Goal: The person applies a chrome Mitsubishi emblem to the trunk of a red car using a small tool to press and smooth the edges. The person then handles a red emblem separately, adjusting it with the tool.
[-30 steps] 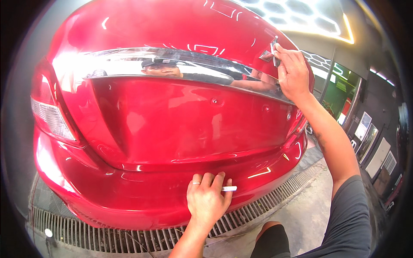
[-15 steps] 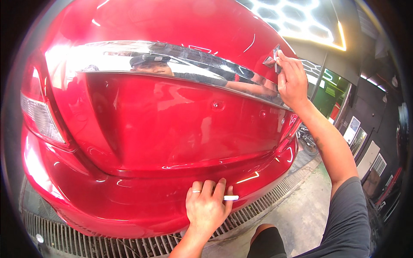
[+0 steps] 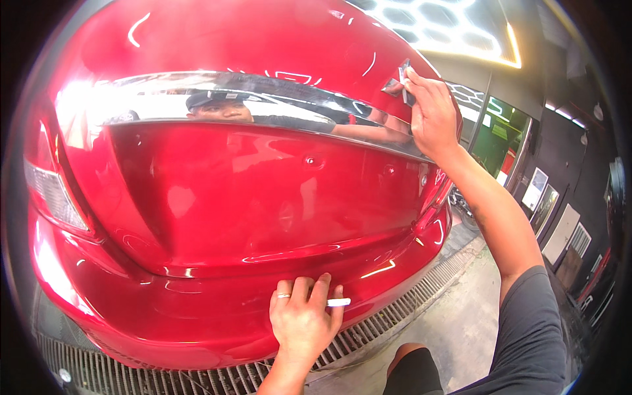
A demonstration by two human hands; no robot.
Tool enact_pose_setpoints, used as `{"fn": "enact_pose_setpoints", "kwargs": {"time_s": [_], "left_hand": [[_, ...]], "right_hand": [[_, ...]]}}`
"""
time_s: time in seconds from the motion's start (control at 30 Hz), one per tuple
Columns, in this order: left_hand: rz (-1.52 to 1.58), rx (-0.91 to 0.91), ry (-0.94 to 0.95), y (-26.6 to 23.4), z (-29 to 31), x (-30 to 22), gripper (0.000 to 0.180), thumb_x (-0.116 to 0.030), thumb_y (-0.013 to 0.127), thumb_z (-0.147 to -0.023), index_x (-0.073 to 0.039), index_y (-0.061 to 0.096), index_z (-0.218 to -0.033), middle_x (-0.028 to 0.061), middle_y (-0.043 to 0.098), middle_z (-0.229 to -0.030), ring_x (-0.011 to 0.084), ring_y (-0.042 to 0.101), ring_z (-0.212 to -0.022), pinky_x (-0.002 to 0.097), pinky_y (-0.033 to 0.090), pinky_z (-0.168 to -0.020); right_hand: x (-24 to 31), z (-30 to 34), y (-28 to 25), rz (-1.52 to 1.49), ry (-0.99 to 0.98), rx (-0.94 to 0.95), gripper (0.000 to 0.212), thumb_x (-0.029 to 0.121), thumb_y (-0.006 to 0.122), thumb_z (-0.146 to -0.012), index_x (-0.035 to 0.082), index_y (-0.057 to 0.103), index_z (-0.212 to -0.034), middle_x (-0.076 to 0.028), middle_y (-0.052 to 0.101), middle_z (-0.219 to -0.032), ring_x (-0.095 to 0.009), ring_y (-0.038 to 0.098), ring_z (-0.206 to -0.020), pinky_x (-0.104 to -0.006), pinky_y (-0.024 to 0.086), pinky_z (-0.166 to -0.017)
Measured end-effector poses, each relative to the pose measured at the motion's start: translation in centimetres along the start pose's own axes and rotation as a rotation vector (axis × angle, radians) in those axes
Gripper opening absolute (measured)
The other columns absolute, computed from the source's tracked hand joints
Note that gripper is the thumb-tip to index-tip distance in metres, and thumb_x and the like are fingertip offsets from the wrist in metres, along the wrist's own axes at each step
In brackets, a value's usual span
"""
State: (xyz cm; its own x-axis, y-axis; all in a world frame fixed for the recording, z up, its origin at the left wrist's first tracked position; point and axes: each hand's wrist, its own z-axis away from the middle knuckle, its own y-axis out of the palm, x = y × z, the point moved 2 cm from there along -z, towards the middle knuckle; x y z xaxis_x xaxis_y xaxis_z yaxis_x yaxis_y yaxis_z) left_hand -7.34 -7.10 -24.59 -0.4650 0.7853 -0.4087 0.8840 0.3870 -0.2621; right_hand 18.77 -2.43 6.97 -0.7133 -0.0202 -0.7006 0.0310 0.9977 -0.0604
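A red car's rear [image 3: 263,204] fills most of the view. Across its boot lid runs a chrome trim strip [image 3: 289,105]. My right hand [image 3: 434,118] is at the right of the lid, above the strip's end. Its fingertips are closed at a small shiny chrome emblem [image 3: 395,86]; whether they pinch the emblem or a thin piece against it is hidden. My left hand [image 3: 303,316] rests on the top of the bumper [image 3: 197,316] with fingers bent. A short white pen-like stick [image 3: 338,302] pokes out between its thumb and index finger.
A tail light [image 3: 56,191] is at the left. Below the bumper runs a slatted floor grate [image 3: 368,336], beside bare concrete [image 3: 454,329]. Bright hexagonal ceiling lights [image 3: 428,26] glow at upper right. Boards lean along a dark wall [image 3: 573,151] to the right.
The whole view has shifted slightly, so the car and both hands sit a little further left. Against the car, both hands keep almost the same places.
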Motion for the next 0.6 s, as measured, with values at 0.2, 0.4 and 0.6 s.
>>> {"fn": "enact_pose_setpoints", "kwargs": {"time_s": [0.2, 0.4, 0.6], "left_hand": [[-0.030, 0.075, -0.041, -0.1, -0.4, -0.7, 0.028, -0.024, 0.091, -0.086, -0.009, 0.085, -0.110, 0.0076, 0.069, -0.086, 0.0308, 0.062, -0.078, 0.0454, 0.052, -0.073], [-0.104, 0.068, -0.062, 0.2, -0.2, -0.4, 0.030, -0.016, 0.090, -0.086, -0.006, 0.083, -0.114, 0.0080, 0.070, -0.084, 0.0313, 0.066, -0.077, 0.0477, 0.052, -0.079], [-0.151, 0.124, -0.131, 0.6, -0.5, -0.9, 0.053, -0.014, 0.090, -0.086, -0.003, 0.075, -0.135, 0.0055, 0.070, -0.079, 0.0282, 0.064, -0.076, 0.0456, 0.052, -0.081]], "right_hand": [[-0.8, 0.7, 0.3, -0.130, 0.049, -0.043, 0.030, 0.002, 0.069, -0.103, 0.004, 0.079, -0.131, -0.012, 0.077, -0.144, -0.034, 0.070, -0.127, -0.0459, 0.056, -0.109], [-1.5, 1.5, 1.6, -0.210, 0.080, -0.140, 0.028, 0.014, 0.071, -0.104, 0.009, 0.081, -0.129, -0.005, 0.078, -0.143, -0.032, 0.068, -0.128, -0.0484, 0.053, -0.112], [-0.7, 2.6, 2.5, -0.198, 0.204, -0.211, 0.033, 0.020, 0.076, -0.103, 0.015, 0.081, -0.136, 0.003, 0.078, -0.145, -0.029, 0.065, -0.134, -0.0479, 0.053, -0.111]]}}
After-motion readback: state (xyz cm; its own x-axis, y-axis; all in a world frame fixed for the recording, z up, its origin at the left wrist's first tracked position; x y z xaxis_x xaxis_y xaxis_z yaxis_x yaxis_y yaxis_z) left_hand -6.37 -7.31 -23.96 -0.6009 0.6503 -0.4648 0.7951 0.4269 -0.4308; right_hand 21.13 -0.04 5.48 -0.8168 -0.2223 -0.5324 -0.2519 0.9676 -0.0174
